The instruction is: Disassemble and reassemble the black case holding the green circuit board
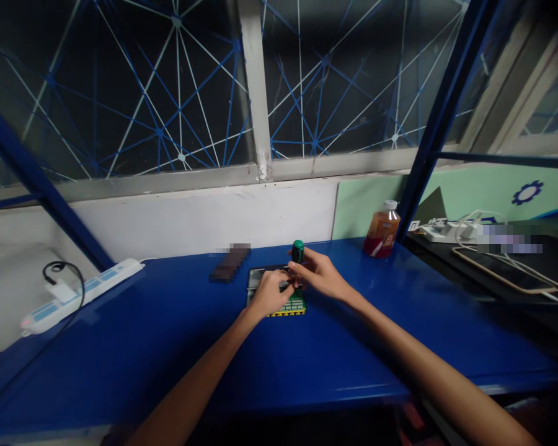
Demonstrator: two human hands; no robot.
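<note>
In the head view, the right hand [323, 272] is gripping an upright green-handled tool [298, 249], its fingers bending closely around it. The tool is standing over a small case [294, 305] with a yellow-and-black edge, which is lying on the blue table [167, 347]. The left hand [270, 292] is reaching over the case, fingers curling; whether they are holding anything, I cannot tell.

a flat case [299, 305] is set on the table [325, 353], nearer the far edge than the near one; grey is shown at its left, green with pale markings at its right, yellow-and-black trim along its front. a green-handled tool [298, 249] is held nearly upright, its lower end hidden.
</note>
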